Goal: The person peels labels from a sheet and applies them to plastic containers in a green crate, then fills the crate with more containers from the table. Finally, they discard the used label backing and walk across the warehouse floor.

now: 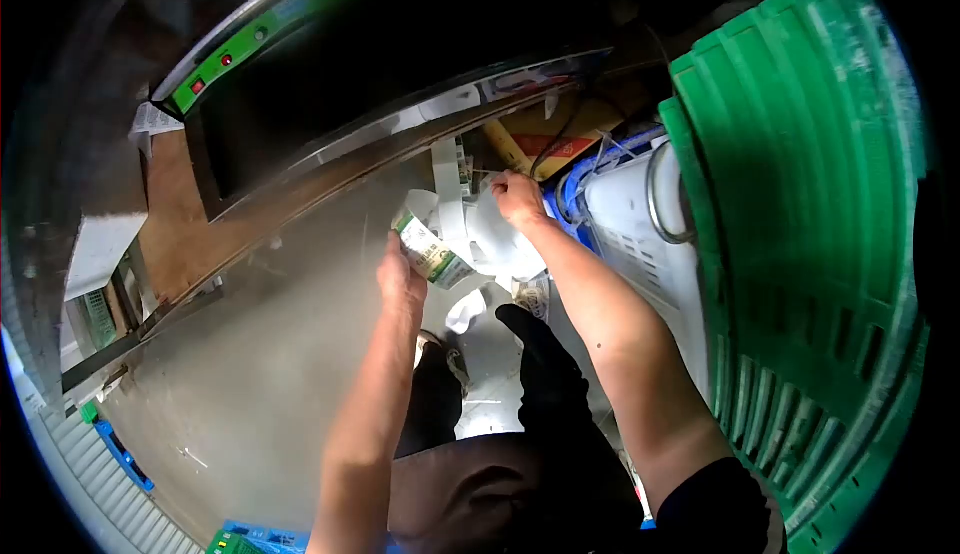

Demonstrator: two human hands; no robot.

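Note:
My left hand (397, 272) is closed on the edge of a strip of printed labels (430, 252), white and green with small print, its upper end curling over. To the right and a little higher, my right hand (518, 198) has its fingers curled together; what they pinch is too small to make out. Loose white paper strip (450, 189) hangs between the hands. Below my right hand, crumpled white sheeting (500, 242) bunches up. A white scrap (465, 311) lies on the floor near my feet.
A machine with a green control panel (228, 60) sits on a wooden-edged bench (172, 189) ahead. On the right are a white crate (640, 224), a blue crate edge (568, 189) and stacked green plastic crates (800, 154). A yellow and red box (565, 144) lies under the bench.

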